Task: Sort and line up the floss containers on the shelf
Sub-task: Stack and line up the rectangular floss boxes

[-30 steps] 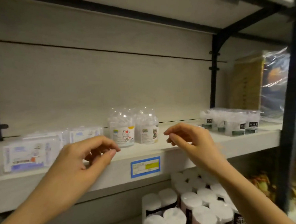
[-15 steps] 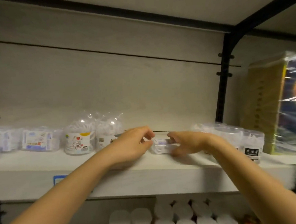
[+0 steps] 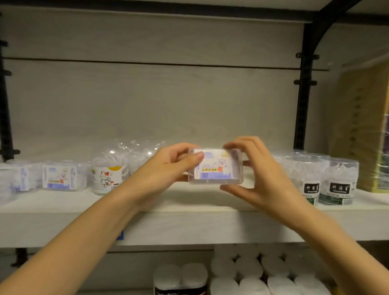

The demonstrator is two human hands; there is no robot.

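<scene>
I am watching both hands holding a clear rectangular floss box [image 3: 215,166] just above the white shelf [image 3: 194,225], near its middle. The left hand [image 3: 167,170] is pinching the box's left end between thumb and fingers; the right hand [image 3: 254,166] is clamping the right end, thumb under the lower corner. The box's label is showing a cartoon figure and a readable "50"; its other characters are too blurred to make out. To the left, a round tub with a cat picture [image 3: 109,174] and matching rectangular boxes [image 3: 63,176] are standing along the shelf, the farthest cut off by the frame edge. To the right, round tubs [image 3: 334,183] are reading "DENTAL FLOSS". Bare shelf is lying open below the held box.
</scene>
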